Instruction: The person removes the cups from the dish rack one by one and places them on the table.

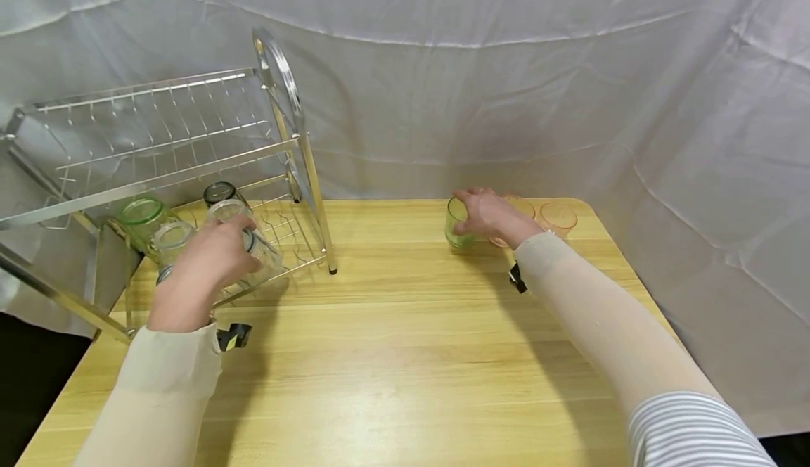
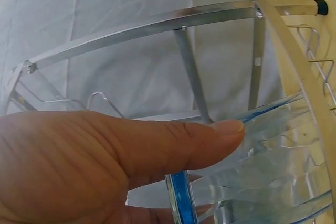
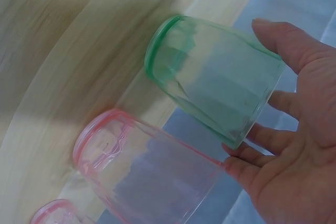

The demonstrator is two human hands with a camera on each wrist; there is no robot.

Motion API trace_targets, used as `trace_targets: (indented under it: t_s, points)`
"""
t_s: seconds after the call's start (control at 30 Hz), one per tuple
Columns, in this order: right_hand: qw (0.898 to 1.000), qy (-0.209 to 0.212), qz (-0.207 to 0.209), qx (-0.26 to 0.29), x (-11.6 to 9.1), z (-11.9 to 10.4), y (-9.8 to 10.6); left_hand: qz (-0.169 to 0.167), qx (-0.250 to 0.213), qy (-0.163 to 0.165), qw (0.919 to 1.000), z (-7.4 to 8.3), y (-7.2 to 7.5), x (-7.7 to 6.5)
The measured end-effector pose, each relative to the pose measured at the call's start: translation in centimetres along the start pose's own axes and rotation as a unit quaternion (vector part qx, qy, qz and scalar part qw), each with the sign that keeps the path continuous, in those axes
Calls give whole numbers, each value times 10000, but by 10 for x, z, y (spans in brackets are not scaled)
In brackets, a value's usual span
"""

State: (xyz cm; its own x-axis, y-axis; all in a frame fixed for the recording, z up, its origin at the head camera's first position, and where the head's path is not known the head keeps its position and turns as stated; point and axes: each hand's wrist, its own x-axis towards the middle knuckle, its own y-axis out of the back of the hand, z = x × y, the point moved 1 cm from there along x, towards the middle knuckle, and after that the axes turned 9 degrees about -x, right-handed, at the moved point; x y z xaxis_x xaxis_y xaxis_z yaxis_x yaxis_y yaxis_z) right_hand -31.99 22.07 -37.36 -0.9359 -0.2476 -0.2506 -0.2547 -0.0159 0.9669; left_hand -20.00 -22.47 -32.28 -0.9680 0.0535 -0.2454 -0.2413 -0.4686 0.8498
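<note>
My left hand [image 1: 211, 259] reaches into the lower tier of a metal rack and grips a clear glass [image 1: 268, 259]. In the left wrist view, the thumb lies along this faceted glass, and a blue-tinted edge shows beside the fingers. Around that hand are a green glass [image 1: 140, 212], a clear glass [image 1: 172, 238] and a dark-tinted glass [image 1: 218, 191]. On the right, my right hand [image 1: 490, 214] is at the top of a green tumbler [image 3: 215, 77] standing on the table. Its thumb and fingers spread on opposite sides of the rim. A pink tumbler [image 3: 152, 171] stands close by the fingertips.
The two-tier metal rack [image 1: 152, 187] fills the left of the wooden table [image 1: 373, 354]. Another pink tumbler [image 1: 560, 218] stands at the far right corner. Grey cloth [image 1: 411, 101] hangs behind the table and along its right side.
</note>
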Motion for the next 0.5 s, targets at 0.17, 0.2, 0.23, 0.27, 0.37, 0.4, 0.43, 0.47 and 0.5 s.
trace_targets:
  t_s: [0.17, 0.2, 0.23, 0.27, 0.37, 0.4, 0.43, 0.47, 0.5]
  points:
    - [9998, 74, 195, 33, -2, -2, 1, 231, -185, -122, 9995, -2, 2, -7]
    - [9997, 93, 246, 25, -3, -3, 1, 292, -189, -159, 9993, -3, 2, -9]
    - [9995, 120, 300, 9, -3, -3, 0, 351, -208, -195, 9990, -3, 3, -10]
    - [9992, 149, 359, -12, -3, -3, 0, 407, -228, -218, 9987, -4, 3, -11]
    - [9980, 250, 563, -113, -3, -4, -1, 554, -441, -264, 9971, -4, 2, -15]
    - [9976, 287, 624, -118, -4, -5, -1, 604, -561, -266, 9962, -4, 2, -17]
    - [9969, 334, 700, -111, -4, -5, -1, 660, -705, -269, 9950, -4, 0, -18]
    - [9962, 373, 773, -111, -4, -5, -2, 724, -856, -270, 9933, -3, -1, -20]
    - [9955, 408, 848, -103, -5, -6, -2, 792, -1001, -290, 9914, -3, -3, -22]
